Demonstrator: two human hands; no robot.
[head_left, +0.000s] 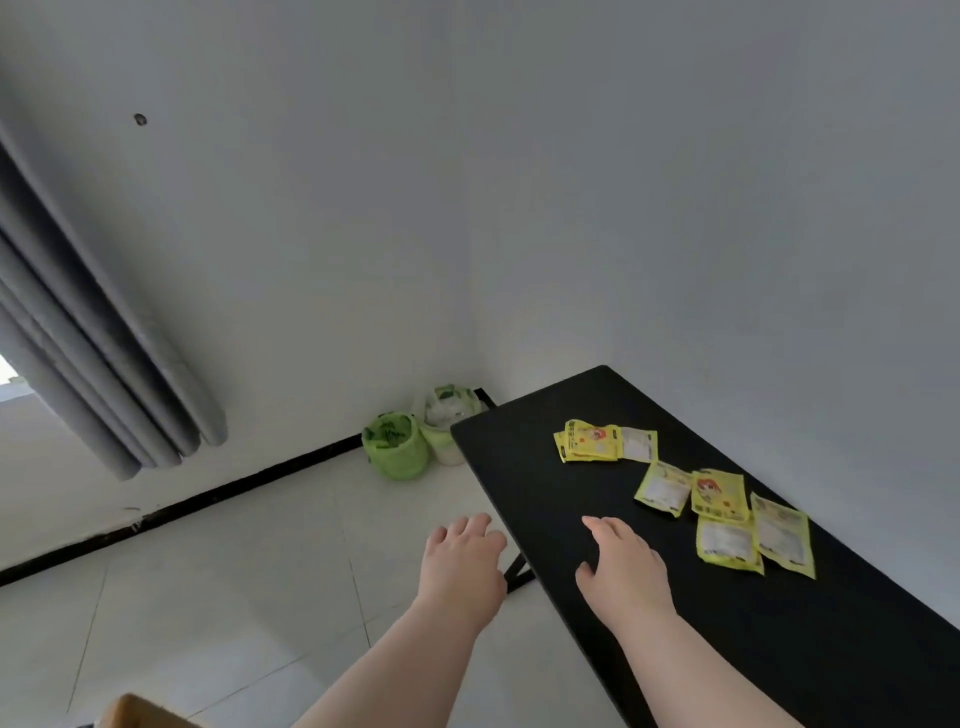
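Note:
Several yellow-green snack packets lie on a black table. A small stack of packets sits at the far end, and a loose cluster of packets lies nearer, to the right. My right hand hovers over the table, fingers relaxed and empty, just left of the cluster. My left hand hangs over the floor beside the table's left edge, fingers loose, holding nothing.
Two bins lined with green bags stand in the room's corner beyond the table. A grey curtain hangs at the left. White tiled floor spreads left of the table. A brown cardboard corner shows at the bottom left.

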